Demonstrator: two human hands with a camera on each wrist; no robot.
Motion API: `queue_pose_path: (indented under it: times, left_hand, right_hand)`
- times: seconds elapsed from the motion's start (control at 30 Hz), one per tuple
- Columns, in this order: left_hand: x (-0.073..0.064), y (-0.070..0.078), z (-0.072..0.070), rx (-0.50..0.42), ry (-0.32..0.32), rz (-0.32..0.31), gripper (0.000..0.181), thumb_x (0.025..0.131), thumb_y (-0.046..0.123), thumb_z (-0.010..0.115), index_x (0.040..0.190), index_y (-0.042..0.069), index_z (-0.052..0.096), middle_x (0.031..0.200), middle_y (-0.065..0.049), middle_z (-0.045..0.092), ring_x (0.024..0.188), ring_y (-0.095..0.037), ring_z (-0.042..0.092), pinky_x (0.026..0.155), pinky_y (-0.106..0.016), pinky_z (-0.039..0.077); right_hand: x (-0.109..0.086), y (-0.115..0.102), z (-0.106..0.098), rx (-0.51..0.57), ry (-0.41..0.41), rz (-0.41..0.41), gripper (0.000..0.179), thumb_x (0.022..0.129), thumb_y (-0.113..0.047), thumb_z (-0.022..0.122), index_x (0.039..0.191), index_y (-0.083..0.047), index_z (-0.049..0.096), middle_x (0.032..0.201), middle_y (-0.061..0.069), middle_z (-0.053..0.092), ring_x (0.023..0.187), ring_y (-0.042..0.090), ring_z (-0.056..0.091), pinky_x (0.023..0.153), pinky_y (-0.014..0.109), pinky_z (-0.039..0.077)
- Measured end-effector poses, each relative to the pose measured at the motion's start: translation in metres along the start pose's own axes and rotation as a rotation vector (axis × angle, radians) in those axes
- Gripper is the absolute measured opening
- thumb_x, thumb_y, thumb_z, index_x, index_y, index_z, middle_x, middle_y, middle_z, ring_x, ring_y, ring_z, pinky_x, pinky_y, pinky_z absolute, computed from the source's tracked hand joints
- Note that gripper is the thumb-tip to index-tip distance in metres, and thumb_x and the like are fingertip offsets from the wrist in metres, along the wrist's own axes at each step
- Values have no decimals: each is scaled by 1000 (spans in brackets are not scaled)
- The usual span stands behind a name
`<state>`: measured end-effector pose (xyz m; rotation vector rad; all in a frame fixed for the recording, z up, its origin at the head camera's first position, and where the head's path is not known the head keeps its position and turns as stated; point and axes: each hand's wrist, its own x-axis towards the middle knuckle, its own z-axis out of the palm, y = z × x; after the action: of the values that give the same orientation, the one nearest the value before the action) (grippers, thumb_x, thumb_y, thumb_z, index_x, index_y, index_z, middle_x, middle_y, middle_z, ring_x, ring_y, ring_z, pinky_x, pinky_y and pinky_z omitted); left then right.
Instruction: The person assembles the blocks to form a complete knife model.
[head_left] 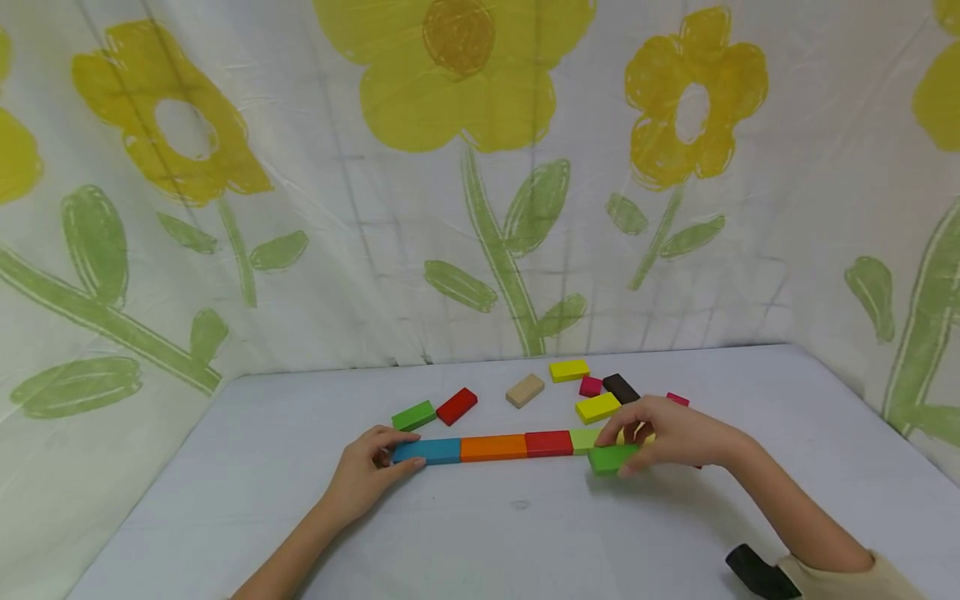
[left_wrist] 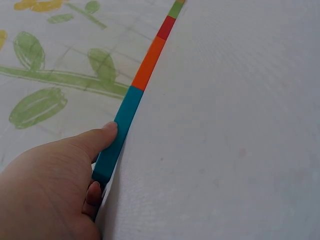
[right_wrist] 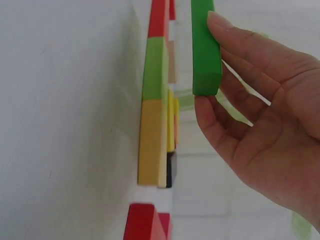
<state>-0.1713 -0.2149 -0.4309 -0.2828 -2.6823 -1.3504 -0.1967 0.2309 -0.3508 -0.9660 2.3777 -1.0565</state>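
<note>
A row of wooden blocks runs across the table, end to end: a blue block (head_left: 431, 451), an orange block (head_left: 493, 447), a red block (head_left: 550, 443), a light green block (head_left: 582, 441) and a tan block (right_wrist: 151, 142). My left hand (head_left: 360, 471) grips the blue block's outer end, thumb on the near side and fingers on the far side. Between thumb and fingertips, my right hand (head_left: 667, 429) holds a green block (right_wrist: 205, 50), raised over the right part of the row. The right hand mostly hides the tan block in the head view.
Behind the row lie loose blocks: a green one (head_left: 414, 415), a red one (head_left: 457, 406), a beige one (head_left: 525, 390), a black one (head_left: 621, 388) and several yellow and pink ones. Another red block (right_wrist: 140, 220) stands past the tan end. A flowered curtain (head_left: 390, 250) hangs behind the table.
</note>
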Motion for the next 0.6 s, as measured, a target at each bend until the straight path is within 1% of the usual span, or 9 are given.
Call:
queue_pose_path:
  times: [0.13,0.37,0.6]
  left_hand:
    - [0,1,0,0,-4,-8,29,90,20,86,118,13,80,108,-4,66,80,-12,53,70,-20,46]
    - [-1,2,0,3,-4,-14,29,90,19,86,118,13,80,108,-4,66,80,-12,53,70,-20,46]
    - [-1,2,0,-8,0,-6,29,89,18,86,117,12,80,109,-5,67,80,-11,53,70,-20,46]
  right_hand:
    - [11,-5,4,5,-3,-25,28,90,-17,84,117,-10,77,112,-1,76,98,17,63,85,28,57]
    - [28,-14,13,10,-4,-33,27,90,-18,84,116,-14,79,110,-2,74,97,17,65,86,28,58]
    - [48,-18,24,-12,6,-58,28,89,-19,85,116,-13,79,110,-3,74,97,15,65,87,28,58]
